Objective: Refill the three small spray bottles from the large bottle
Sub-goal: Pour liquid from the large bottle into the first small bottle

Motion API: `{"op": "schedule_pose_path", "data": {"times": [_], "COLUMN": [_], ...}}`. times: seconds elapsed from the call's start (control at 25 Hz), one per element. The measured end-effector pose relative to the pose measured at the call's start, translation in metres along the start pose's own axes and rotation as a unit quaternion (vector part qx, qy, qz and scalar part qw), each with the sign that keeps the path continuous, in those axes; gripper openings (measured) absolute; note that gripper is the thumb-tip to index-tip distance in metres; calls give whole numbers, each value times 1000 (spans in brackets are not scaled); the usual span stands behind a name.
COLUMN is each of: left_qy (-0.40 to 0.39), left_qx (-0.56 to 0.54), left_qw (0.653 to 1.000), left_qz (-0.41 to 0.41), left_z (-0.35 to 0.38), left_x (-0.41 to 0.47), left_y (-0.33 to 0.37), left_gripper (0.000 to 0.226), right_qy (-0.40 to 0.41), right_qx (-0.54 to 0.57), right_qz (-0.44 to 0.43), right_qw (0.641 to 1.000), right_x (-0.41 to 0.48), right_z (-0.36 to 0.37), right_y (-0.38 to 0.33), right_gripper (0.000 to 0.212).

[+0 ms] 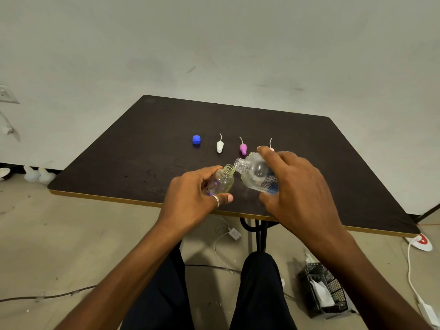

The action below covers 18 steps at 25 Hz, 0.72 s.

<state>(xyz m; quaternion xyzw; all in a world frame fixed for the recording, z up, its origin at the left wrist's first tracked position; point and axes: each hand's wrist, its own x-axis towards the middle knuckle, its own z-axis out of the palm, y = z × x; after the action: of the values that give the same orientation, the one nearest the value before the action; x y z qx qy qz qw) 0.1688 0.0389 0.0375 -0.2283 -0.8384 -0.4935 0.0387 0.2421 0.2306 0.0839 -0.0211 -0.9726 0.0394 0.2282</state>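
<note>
We see the left hand (190,198) curled round a small bottle (222,181), thumb below and fingers over its side, holding it uncapped and tilted, mouth toward one o'clock. The right hand (297,186) grips the large bottle (256,173) across its labelled body, tipped so its open neck points to nine o'clock, just beside and slightly above the small bottle's mouth. Both are held over the near part of the dark table (142,151). At twelve o'clock from them we find a row, each piece apart: blue cap (196,139), white spray head (220,146), purple spray head (243,148) and a pink spray head (271,148) half hidden behind the right fingers
</note>
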Motion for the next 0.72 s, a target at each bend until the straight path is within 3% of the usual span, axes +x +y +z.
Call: {"op": "schedule_pose_path", "data": {"times": [0.72], "left_qy": [-2], "left_qx": [-1], "left_qw": [1000], "left_qz": [-1], "left_z": [1], "left_x": [0], "left_y": [0], "left_gripper": [49], "right_qy": [-3], "right_qx": [-8], "right_qz": [-4], "right_qw": [1000], "right_x": [0], "right_z": [-2], "right_y": [0], "right_gripper": [85]}}
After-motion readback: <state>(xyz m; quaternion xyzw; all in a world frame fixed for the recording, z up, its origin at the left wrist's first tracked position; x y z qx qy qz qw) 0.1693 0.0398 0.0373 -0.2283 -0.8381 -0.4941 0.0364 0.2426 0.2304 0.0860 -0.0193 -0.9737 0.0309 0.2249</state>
